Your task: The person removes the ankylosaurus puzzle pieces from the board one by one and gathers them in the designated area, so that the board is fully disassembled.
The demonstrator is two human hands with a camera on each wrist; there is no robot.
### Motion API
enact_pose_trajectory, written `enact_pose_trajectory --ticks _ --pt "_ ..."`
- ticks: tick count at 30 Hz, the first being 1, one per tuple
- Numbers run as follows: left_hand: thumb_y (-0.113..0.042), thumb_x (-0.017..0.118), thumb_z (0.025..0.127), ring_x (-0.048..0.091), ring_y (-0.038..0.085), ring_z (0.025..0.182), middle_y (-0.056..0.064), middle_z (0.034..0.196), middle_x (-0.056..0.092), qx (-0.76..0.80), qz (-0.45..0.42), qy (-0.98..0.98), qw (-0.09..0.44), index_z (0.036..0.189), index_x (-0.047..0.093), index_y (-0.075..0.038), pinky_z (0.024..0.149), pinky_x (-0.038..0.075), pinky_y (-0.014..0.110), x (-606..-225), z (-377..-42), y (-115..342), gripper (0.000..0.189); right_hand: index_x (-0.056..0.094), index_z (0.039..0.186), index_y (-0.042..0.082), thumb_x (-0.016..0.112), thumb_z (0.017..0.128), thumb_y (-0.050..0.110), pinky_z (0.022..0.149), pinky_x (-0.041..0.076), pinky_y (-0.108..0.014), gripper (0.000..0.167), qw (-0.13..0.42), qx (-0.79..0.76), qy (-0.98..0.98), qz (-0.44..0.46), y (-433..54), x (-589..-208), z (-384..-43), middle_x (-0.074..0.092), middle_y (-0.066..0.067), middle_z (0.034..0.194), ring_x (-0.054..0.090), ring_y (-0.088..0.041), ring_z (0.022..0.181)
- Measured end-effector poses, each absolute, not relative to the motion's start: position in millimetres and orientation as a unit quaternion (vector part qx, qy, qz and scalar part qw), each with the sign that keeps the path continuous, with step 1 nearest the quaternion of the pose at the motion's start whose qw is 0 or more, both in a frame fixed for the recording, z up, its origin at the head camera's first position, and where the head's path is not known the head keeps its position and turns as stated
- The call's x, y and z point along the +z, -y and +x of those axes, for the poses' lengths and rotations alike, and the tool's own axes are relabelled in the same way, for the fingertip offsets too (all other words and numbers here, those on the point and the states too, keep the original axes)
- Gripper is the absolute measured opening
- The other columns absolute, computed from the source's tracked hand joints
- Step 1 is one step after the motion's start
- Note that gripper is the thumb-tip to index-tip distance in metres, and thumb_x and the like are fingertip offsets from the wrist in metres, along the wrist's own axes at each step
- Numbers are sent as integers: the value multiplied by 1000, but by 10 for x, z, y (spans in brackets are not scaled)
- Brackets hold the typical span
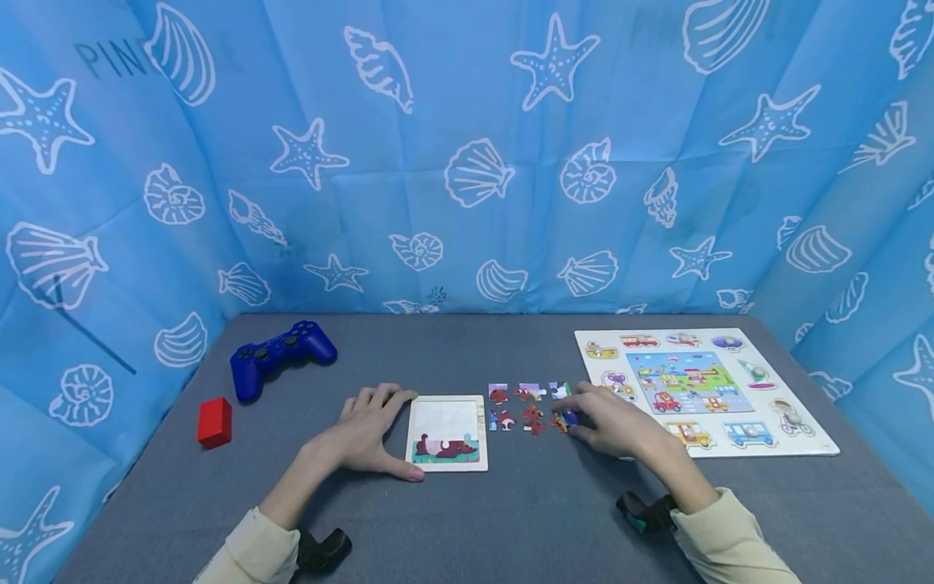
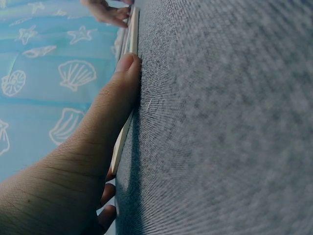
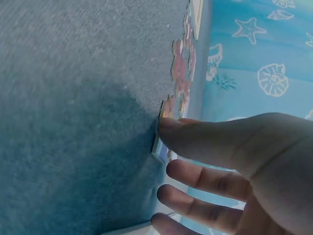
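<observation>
My left hand (image 1: 368,430) holds the left side of a small square wooden puzzle tray (image 1: 447,418), its thumb at the near edge and its index finger by the far left corner. In the left wrist view the thumb (image 2: 120,81) presses against the tray's pale edge. A dog-like picture strip fills the tray's lower part. Right of it lie several loose jigsaw pieces (image 1: 533,420) in rows. At their near right, my right hand (image 1: 609,418) pinches a jigsaw piece (image 3: 164,149) on the table, thumb on its near side; the index finger is mostly hidden in the right wrist view.
A large white board (image 1: 810,442) with vehicle pictures lies at the right, partly behind my right hand. On the left are a blue game controller (image 1: 283,357) and a red block (image 1: 215,422). A blue shell-patterned curtain (image 1: 430,186) hangs behind the grey table (image 1: 467,527).
</observation>
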State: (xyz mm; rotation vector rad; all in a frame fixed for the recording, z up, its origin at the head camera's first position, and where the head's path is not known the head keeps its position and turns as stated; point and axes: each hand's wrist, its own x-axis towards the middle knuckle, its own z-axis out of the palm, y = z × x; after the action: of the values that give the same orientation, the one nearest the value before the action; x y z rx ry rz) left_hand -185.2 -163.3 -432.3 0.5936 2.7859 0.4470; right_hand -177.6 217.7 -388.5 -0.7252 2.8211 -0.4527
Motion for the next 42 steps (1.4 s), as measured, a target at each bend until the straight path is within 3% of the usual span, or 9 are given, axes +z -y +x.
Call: enact_pose_trajectory --ticks 7,11,22,27,36,42 --pt "-83 78 63 36 40 139 12 158 36 153 200 -959 130 157 35 -26 108 31 62 -4313 -1850 1626 118 74 122 10 77 90 15 68 40 -27 33 43 -151 -951 -266 -2084 -3820 -1724 63 -5 100 48 -10 78" --pt "-83 78 63 36 40 139 12 158 36 153 201 -959 130 157 35 -26 108 31 63 -4310 -1847 1627 118 72 125 10 77 90 16 69 43 -29 35 45 -148 -955 -254 -1975 -3760 -1716 65 -9 106 53 -13 82" --pt "-83 77 63 36 40 139 12 158 36 150 203 -959 126 157 35 -26 108 31 63 -4327 -1853 1631 119 72 126 12 77 91 14 65 39 -26 35 33 -177 -939 -293 -1576 -3687 -1700 64 -7 103 47 -10 79" --pt "-83 77 63 36 40 139 12 158 36 149 204 -959 127 158 35 -26 108 31 63 -4324 -1855 1628 118 72 125 9 76 91 14 69 43 -27 34 28 -185 -928 -323 -1402 -3690 -1702 66 -8 104 51 -11 81" --pt "-83 77 64 36 41 139 12 158 36 149 205 -959 128 157 35 -25 107 32 63 -4317 -1856 1626 117 72 126 8 76 93 16 71 44 -28 34 56 -190 -914 -353 -1037 -3712 -1711 67 -10 105 50 -12 80" --pt "-83 76 65 36 40 138 13 158 36 155 213 -956 128 157 36 -25 106 32 63 -4320 -1854 1638 116 72 127 9 75 94 17 85 53 -37 35 78 -189 -909 -363 -827 -3754 -1705 68 -10 116 62 -21 98"
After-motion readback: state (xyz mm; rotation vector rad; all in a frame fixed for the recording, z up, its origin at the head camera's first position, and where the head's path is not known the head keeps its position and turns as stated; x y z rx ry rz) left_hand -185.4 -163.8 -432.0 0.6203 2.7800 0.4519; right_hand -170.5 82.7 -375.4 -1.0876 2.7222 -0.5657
